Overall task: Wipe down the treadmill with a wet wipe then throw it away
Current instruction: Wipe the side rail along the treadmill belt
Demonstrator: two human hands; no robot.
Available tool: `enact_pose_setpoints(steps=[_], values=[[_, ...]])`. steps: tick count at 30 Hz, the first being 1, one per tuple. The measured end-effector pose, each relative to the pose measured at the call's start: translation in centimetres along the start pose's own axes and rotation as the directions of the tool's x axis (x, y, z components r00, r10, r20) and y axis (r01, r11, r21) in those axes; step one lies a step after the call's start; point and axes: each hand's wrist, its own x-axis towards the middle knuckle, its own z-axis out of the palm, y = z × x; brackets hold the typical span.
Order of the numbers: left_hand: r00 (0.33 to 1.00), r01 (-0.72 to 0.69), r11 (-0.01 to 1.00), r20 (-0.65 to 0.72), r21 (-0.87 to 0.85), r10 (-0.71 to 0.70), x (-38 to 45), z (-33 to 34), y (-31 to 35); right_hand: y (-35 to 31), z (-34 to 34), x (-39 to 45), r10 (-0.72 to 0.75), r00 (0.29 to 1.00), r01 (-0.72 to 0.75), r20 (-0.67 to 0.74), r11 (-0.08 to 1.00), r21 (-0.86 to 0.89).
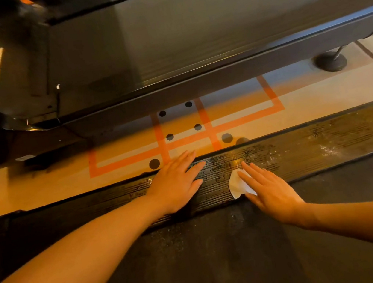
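Note:
The near treadmill's ribbed black side rail (302, 148) runs across the middle of the view, wet and streaked around the hands, dusty toward the right. Its dark belt (222, 257) fills the foreground. My right hand (270, 189) lies flat with straight fingers, pressing a white wet wipe (236, 183) onto the rail; part of the wipe is hidden under the fingers. My left hand (177, 184) rests flat on the rail just left of the wipe, fingers straight and holding nothing.
A second black treadmill (190, 43) stands parallel beyond the rail, with a round foot (331, 61) at its right end. Between the two machines lies a strip of pale floor (274, 118) with orange lines and black dots.

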Motion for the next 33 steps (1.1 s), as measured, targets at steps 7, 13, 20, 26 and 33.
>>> enact_pose_setpoints(steps=[7,13,20,26,33], values=[[0.963,0.256,0.963,-0.066,-0.082,-0.262,2.8,3.1,3.5,2.5,0.8,0.6,-0.025,0.982,0.050,-0.189,0.991,0.127],[0.859,0.462,0.847,-0.106,-0.265,-0.501,3.9,6.5,7.0,0.8,3.6,0.1,-0.058,0.951,0.119,-0.304,0.975,0.187],[0.798,0.470,0.835,-0.267,-0.285,-0.541,4.3,9.6,7.8,0.0,5.4,1.2,-0.034,0.939,0.072,-0.343,0.993,0.097],[0.760,0.458,0.836,-0.354,-0.302,-0.544,4.7,11.0,7.8,0.6,5.4,2.0,-0.028,0.938,0.052,-0.346,0.997,0.061],[0.706,0.486,0.816,-0.409,-0.313,-0.578,5.1,11.5,8.3,1.8,4.5,2.8,0.000,0.901,0.040,-0.434,0.996,0.084]])
